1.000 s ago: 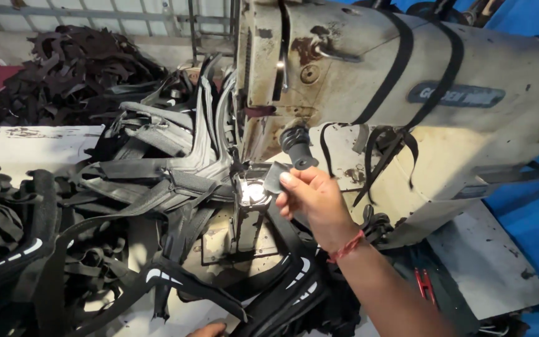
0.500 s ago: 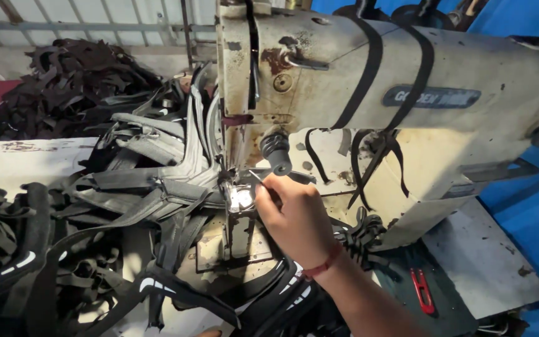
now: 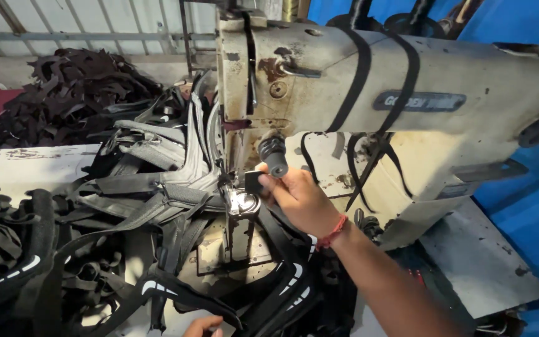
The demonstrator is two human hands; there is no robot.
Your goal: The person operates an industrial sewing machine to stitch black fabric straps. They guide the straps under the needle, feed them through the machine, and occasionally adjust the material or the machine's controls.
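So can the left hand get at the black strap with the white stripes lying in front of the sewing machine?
Probably yes. The left hand sits at the bottom edge, right beside the striped black strap, with nothing between them. The right hand is up by the sewing machine, out of the way.

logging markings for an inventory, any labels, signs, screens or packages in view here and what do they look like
Nameplate: on the front of the sewing machine arm, upper right; long, dark grey badge with rounded ends and raised lettering, partly crossed by a black strap.
No packages, signs or screens show.
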